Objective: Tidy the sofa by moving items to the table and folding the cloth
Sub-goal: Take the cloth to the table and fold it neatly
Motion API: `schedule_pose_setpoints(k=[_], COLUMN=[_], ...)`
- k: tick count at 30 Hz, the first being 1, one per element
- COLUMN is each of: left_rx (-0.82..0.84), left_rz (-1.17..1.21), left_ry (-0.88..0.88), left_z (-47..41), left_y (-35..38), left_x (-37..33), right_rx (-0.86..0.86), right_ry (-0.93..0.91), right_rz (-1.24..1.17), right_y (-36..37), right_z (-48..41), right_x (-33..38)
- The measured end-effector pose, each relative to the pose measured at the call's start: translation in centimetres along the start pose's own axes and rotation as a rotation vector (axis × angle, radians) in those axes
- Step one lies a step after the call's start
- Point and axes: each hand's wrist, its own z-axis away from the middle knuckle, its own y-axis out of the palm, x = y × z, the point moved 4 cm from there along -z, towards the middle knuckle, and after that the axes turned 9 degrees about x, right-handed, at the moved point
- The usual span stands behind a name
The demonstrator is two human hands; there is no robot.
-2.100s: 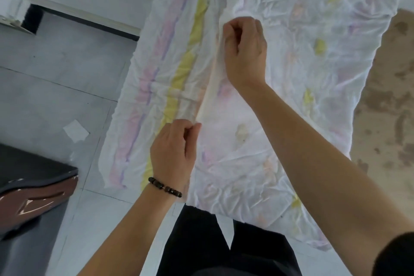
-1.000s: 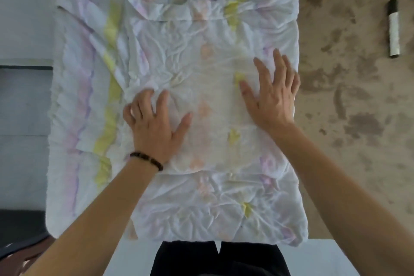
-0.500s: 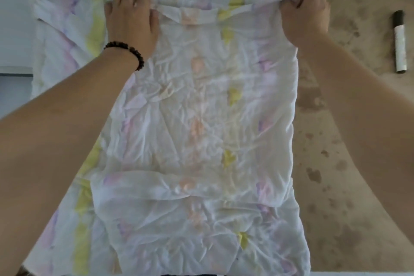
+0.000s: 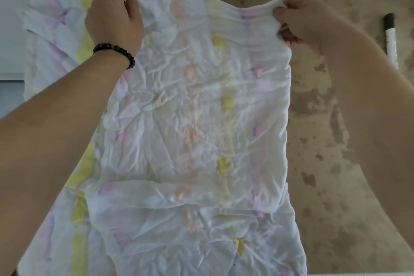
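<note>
Left hand (image 4: 114,15) and right hand (image 4: 302,22) pinch cloth (image 4: 197,119) on table (image 4: 331,163)

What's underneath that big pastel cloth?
A mottled brown surface shows beside the cloth on the right, with a marker lying on it. Whatever lies directly beneath the cloth is hidden by its folded layers.

- The cloth (image 4: 197,119) is being borne by the desk (image 4: 336,163), over its left part.
- Its far corners are being pinched by the left hand (image 4: 114,15) and the right hand (image 4: 302,22).
- A marker (image 4: 391,38) is being carried at the desk's far right, apart from the cloth.
</note>
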Motion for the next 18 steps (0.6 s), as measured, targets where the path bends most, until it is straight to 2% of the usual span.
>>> schedule_pose_setpoints(k=[3, 6, 9, 11, 12, 14, 15, 16, 18], left_rx=[-0.026, -0.051, 0.045, 0.067, 0.042, 0.011, 0.057, 0.152, 0.373], left_rz=[0.087, 0.165, 0.225, 0.25, 0.225, 0.108, 0.034, -0.053, -0.217], left_ry=[-0.035, -0.02, -0.038, -0.055, -0.045, 0.001, 0.046, 0.1, 0.146], left_z=[-0.1, -0.9, -1.6, -0.5, 0.7, 3.8, 5.2, 6.2, 6.7], left_y=[-0.1, -0.1, 0.8, 1.3, 1.3, 1.4, 1.9, 2.7, 4.3], left_x=[0.0, -0.4, -1.3, -1.7, -1.9, -2.5, -2.7, -2.6, -1.4], right_rx=[-0.286, -0.533, -0.514, -0.489, -0.554, -0.7, -0.688, -0.596, -0.329], right_ry=[-0.212, -0.25, -0.109, -0.045, -0.061, -0.157, -0.253, -0.343, -0.371], right_rz=[-0.157, -0.114, 0.096, 0.028, 0.035, 0.212, 0.368, 0.548, 0.802], right_y=[-1.0, -1.9, -1.0, 0.4, 1.3, 3.7, 5.2, 6.7, 8.6], right_z=[0.5, 0.3, -1.1, -1.0, 0.2, 3.5, 4.5, 4.8, 3.3], right_x=[1.0, 1.6, 1.4, 0.3, 0.1, 0.0, 0.0, -0.1, -1.1])
